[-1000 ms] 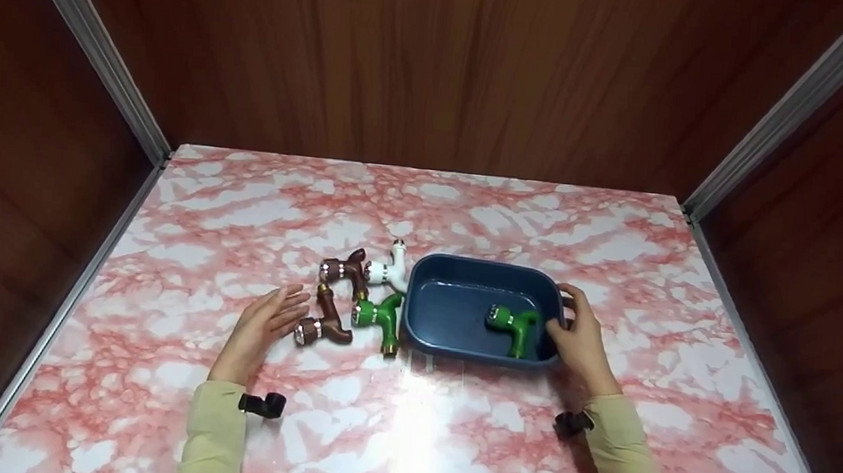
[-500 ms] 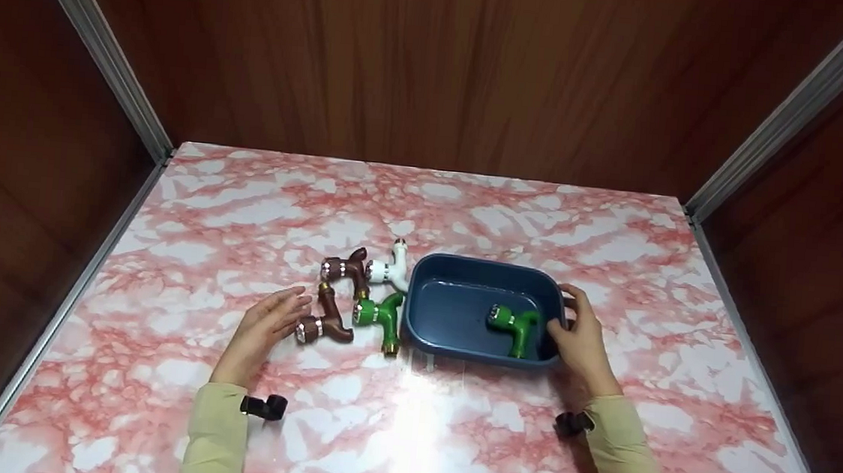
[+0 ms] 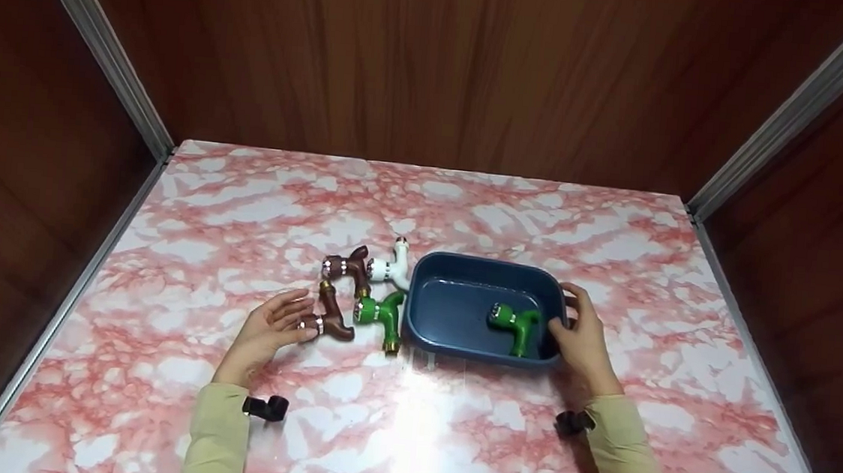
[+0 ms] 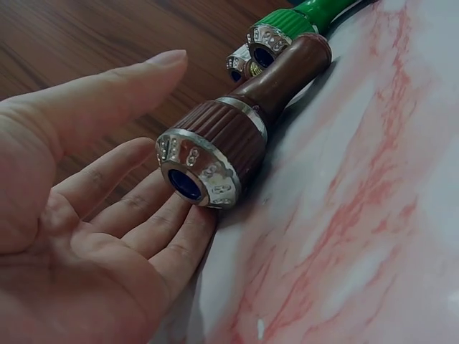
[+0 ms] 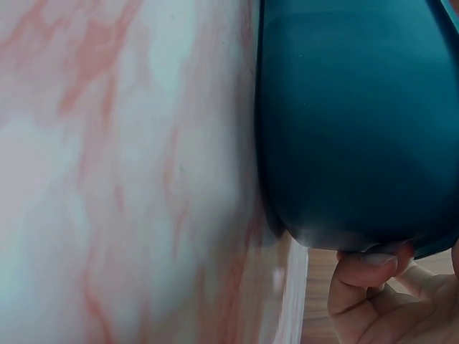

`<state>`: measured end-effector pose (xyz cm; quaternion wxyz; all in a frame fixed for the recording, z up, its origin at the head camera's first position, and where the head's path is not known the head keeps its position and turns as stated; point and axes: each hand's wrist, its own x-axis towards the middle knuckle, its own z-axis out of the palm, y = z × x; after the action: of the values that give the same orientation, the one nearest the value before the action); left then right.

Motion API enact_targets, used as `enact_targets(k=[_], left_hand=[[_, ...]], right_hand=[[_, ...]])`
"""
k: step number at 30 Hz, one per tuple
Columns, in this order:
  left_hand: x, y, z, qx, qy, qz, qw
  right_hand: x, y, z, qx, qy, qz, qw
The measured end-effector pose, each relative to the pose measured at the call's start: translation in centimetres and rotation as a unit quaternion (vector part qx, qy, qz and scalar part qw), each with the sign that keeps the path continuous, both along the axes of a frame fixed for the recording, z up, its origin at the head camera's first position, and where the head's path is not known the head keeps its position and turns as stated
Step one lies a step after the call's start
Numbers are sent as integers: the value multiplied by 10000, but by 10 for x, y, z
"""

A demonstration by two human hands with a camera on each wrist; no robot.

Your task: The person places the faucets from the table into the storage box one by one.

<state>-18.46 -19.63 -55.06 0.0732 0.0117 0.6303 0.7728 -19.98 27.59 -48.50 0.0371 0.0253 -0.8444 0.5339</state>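
Head: right hand grips right end of blue basin, green faucet inside; left hand wide, beside nearer brown faucet on marbled surface; farther brown faucet, white faucet left of basin. Left wrist: knob between thumb and fingers, contact unclear. Right wrist: fingers curled against basin.

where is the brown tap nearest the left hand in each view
Head: brown tap left of centre, beside the left hand.
Left wrist: above centre, silver-ended knob facing the camera.
Right wrist: not in it.
Shared landmark: the pink-and-white tabletop, in all three views.
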Motion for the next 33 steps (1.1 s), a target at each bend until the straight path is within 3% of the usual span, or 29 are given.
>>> enact_targets(k=[10,20,33], left_hand=[[0,1,2,-289,221,-52,9993],[1,3,0,-469,495,-41,9977],[0,4,1,-759,621,22,9952]], right_hand=[[-2,1,-3,-73,-61,-35,9999],[-16,16,-35,113,170,-83,9998],[-17,16,-37,128,241,-97,9996]])
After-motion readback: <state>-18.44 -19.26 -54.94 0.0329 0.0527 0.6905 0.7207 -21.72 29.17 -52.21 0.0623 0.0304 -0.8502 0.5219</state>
